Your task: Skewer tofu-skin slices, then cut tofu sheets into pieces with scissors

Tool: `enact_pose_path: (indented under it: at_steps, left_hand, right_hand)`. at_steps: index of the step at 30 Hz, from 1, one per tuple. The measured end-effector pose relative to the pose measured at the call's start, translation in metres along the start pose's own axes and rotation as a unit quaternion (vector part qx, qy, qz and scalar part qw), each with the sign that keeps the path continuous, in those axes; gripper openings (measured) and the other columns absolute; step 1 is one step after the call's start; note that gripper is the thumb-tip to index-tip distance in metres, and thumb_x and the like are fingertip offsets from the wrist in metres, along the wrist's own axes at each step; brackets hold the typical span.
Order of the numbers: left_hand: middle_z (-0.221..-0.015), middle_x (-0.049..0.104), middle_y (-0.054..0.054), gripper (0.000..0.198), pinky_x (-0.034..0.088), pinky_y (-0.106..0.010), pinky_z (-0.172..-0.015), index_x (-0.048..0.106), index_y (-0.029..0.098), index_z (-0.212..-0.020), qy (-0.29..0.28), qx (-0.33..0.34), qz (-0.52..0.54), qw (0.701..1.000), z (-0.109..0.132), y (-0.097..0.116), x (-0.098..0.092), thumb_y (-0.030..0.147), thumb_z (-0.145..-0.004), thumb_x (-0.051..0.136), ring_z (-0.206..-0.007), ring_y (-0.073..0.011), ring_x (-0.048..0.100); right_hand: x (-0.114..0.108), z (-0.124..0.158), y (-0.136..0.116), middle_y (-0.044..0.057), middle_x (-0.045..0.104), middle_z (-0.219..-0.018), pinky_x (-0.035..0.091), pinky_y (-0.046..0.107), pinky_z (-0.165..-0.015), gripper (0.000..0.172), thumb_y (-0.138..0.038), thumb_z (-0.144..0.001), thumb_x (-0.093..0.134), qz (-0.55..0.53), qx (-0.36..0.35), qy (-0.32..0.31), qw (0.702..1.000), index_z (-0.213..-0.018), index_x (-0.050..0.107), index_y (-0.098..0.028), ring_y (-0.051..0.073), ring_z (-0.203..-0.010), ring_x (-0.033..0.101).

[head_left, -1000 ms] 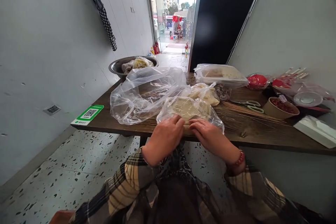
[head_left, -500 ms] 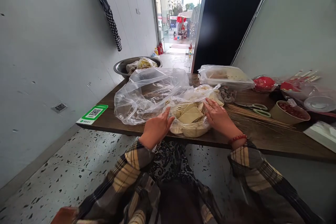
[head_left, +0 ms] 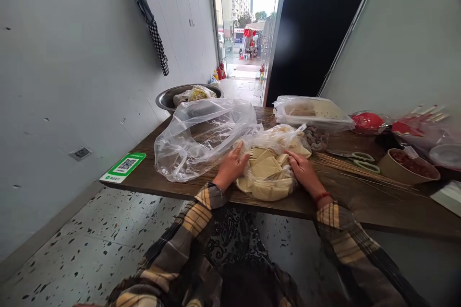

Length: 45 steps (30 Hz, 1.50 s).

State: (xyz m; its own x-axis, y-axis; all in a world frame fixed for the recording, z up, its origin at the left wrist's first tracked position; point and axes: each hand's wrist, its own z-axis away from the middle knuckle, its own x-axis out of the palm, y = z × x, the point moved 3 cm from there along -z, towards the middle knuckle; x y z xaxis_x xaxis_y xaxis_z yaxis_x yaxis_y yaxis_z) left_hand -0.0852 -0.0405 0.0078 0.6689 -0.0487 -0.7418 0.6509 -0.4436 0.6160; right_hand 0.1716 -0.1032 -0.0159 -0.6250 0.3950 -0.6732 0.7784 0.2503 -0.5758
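A clear plastic bag full of pale yellow tofu-skin squares sits near the table's front edge, its mouth spread so the squares show. My left hand grips the bag's left side, with some fingertips hidden by the plastic. Against the opposite side is my right hand, fingers curved round the bag's edge and partly hidden. More pale folded pieces lie under plastic just behind the squares. To the left, a large crumpled clear bag touches this one.
Behind stand a metal basin and a wrapped white tray. On the right lie bamboo skewers, green-handled scissors and a paper bowl of red food. A QR-code card lies at the left corner.
Both hands have moved down along the bag's sides and now cup it from left and right. More of the squares show. The camera view has shifted slightly.
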Motion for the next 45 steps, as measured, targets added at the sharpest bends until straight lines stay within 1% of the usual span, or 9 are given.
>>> enact_pose_path:
  at_steps: [5,10,14,17,21,26,29,38,45]
  left_hand:
    - [-0.147,0.045,-0.015,0.059,0.034,-0.04,-0.112,0.039,0.012,-0.143,0.003,0.039,0.078,0.996,-0.015,-0.002,0.018,0.039,-0.091,0.046,-0.135,-0.0241,0.043]
    - [-0.144,0.048,-0.017,0.058,0.036,-0.041,-0.11,0.041,0.011,-0.142,0.011,0.062,0.097,0.993,-0.014,-0.003,0.012,0.038,-0.091,0.045,-0.133,-0.0253,0.045]
    - [-0.101,0.069,-0.011,0.064,0.05,-0.039,-0.084,0.043,0.012,-0.141,0.043,0.004,0.05,0.998,-0.01,-0.004,-0.001,0.05,-0.09,0.041,-0.093,-0.0248,0.064]
    - [-0.076,0.066,-0.004,0.067,0.049,-0.035,-0.069,0.05,0.013,-0.136,0.061,-0.04,0.037,0.997,-0.013,-0.009,-0.008,0.059,-0.088,0.037,-0.071,-0.0225,0.063]
    - [-0.09,0.071,-0.008,0.068,0.048,-0.033,-0.069,0.052,0.013,-0.132,0.061,-0.063,0.053,0.995,-0.015,-0.009,-0.012,0.06,-0.086,0.037,-0.077,-0.0239,0.065]
    - [-0.09,0.072,-0.009,0.065,0.047,-0.033,-0.067,0.055,0.013,-0.128,0.061,-0.067,0.044,0.995,-0.018,-0.012,-0.011,0.06,-0.085,0.038,-0.078,-0.0247,0.065]
    - [-0.092,0.071,-0.01,0.064,0.048,-0.033,-0.069,0.056,0.012,-0.126,0.064,-0.061,0.073,0.993,-0.016,-0.013,-0.008,0.058,-0.085,0.04,-0.077,-0.0227,0.064]
    - [-0.086,0.069,-0.007,0.054,0.046,-0.029,-0.066,0.057,0.011,-0.123,0.083,-0.039,0.099,0.991,-0.011,-0.016,0.0,0.05,-0.089,0.042,-0.07,-0.017,0.059]
    - [-0.08,0.066,-0.005,0.051,0.044,-0.028,-0.07,0.059,0.011,-0.122,0.094,-0.033,0.106,0.989,-0.008,-0.017,0.001,0.048,-0.09,0.044,-0.071,-0.0165,0.058]
  right_hand:
    - [0.003,0.006,0.008,0.016,0.071,-0.113,0.047,0.044,-0.095,0.049,-0.04,-0.094,0.032,-0.03,0.068,0.068,0.995,-0.111,0.069,-0.013,0.028,-0.106,0.063]
    - [-0.001,-0.002,-0.006,0.015,0.071,-0.11,0.048,0.041,-0.093,0.051,-0.037,-0.097,0.024,-0.002,0.087,0.087,0.992,-0.109,0.068,-0.014,0.026,-0.103,0.064]
    - [-0.009,-0.003,-0.014,0.01,0.073,-0.107,0.05,0.031,-0.09,0.047,-0.032,-0.099,0.026,0.056,0.077,0.1,0.99,-0.107,0.07,-0.016,0.02,-0.1,0.066]
    - [-0.023,-0.004,-0.007,0.008,0.071,-0.114,0.047,0.029,-0.095,0.044,-0.03,-0.101,0.027,0.104,0.077,0.122,0.984,-0.112,0.067,-0.018,0.017,-0.107,0.063]
    - [-0.066,-0.008,0.024,0.012,0.068,-0.119,0.045,0.03,-0.097,0.042,-0.025,-0.1,0.028,0.163,0.103,0.131,0.972,-0.117,0.065,-0.014,0.018,-0.111,0.06]
    - [-0.132,-0.014,0.091,0.015,0.069,-0.116,0.044,0.036,-0.097,0.038,-0.011,-0.089,0.04,0.25,0.171,0.061,0.951,-0.116,0.067,-0.011,0.022,-0.109,0.061]
    - [-0.152,-0.009,0.125,0.015,0.07,-0.11,0.047,0.034,-0.09,0.036,-0.011,-0.083,0.049,0.293,0.208,-0.016,0.933,-0.112,0.069,-0.011,0.023,-0.101,0.064]
    - [-0.155,-0.008,0.179,0.02,0.064,-0.118,0.045,0.045,-0.082,0.039,-0.034,-0.089,0.051,0.416,0.238,-0.166,0.862,-0.122,0.066,-0.02,0.034,-0.103,0.062]
    - [-0.161,-0.01,0.182,0.013,0.07,-0.104,0.045,0.035,-0.073,0.034,-0.036,-0.085,0.055,0.436,0.197,-0.191,0.857,-0.113,0.069,-0.024,0.029,-0.094,0.065]
